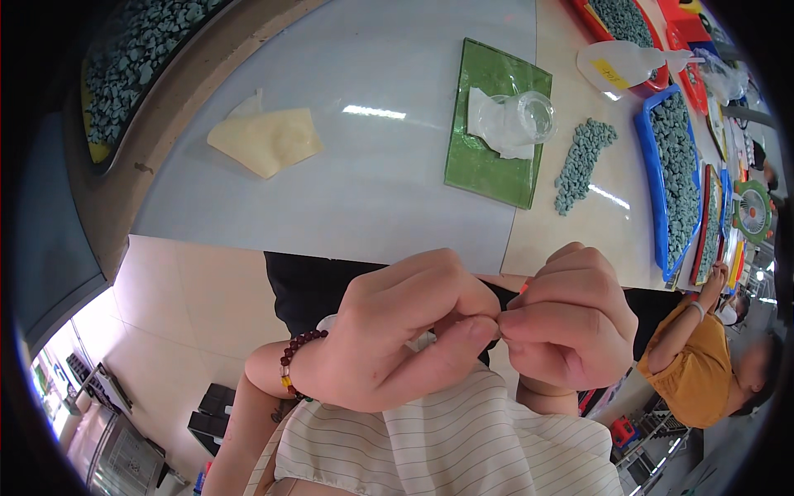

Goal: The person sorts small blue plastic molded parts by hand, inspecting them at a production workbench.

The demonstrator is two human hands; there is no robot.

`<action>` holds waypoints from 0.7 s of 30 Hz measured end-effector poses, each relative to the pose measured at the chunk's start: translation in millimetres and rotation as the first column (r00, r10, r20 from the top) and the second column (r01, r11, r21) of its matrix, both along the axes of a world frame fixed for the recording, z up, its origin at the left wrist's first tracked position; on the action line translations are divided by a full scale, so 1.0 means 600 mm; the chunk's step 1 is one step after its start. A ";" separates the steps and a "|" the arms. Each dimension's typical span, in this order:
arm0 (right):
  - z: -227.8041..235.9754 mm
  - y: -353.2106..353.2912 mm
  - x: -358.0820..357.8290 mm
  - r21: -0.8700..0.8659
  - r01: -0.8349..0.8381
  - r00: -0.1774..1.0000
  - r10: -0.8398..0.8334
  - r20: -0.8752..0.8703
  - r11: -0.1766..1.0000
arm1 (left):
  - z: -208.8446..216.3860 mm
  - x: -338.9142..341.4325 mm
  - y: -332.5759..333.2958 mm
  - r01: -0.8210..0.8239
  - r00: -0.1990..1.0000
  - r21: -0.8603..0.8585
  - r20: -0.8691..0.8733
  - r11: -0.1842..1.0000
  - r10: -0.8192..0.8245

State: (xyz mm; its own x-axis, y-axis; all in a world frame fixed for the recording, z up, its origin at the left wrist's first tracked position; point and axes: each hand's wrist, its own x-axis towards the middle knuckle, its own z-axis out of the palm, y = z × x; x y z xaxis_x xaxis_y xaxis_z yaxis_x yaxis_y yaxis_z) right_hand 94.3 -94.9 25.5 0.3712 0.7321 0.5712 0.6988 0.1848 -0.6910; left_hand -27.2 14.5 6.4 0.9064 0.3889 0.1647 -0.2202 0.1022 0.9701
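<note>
My left hand (413, 331), with a dark beaded bracelet at its wrist, is raised in front of my striped shirt. Its thumb and forefinger are pressed together. The fingertips of my right hand (571, 318) meet them, also pinched, with the other fingers curled in. Whatever sits between the fingertips is too small or hidden to name; a bit of orange-red shows by the right forefinger. Beyond my hands, a green plate (492, 178) on the table bears a crumpled white sheet (486, 116) and a small clear cup (533, 117).
Small grey-green pieces (583, 165) lie heaped right of the plate. A blue tray (648, 149) holds more, near a translucent squeeze bottle (612, 64). A cream-coloured sheet (273, 140) lies at left on the grey tabletop (372, 182). A person in orange (691, 364) works at far right.
</note>
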 end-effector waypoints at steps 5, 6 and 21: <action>0.005 0.008 -0.002 -0.020 0.021 0.999 -0.021 0.026 1.000 | 0.000 -0.001 0.006 -0.004 1.000 0.057 0.015 0.998 0.003; 0.006 0.013 -0.002 -0.016 0.024 0.999 -0.023 0.043 1.000 | -0.001 -0.001 0.007 -0.037 0.999 0.057 0.016 0.998 0.036; 0.043 0.073 0.096 -0.260 0.295 0.807 -0.094 0.583 0.919 | -0.024 -0.024 0.029 0.112 0.968 -0.397 0.250 0.911 -0.011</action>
State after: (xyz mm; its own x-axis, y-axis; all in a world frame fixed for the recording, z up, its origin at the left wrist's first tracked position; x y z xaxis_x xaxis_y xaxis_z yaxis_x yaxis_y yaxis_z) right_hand 152.0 -51.3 51.4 0.2238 0.8562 0.4656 0.9719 -0.1600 -0.1728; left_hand -41.4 31.8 -7.9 0.8847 0.4125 0.2172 -0.4182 0.4959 0.7611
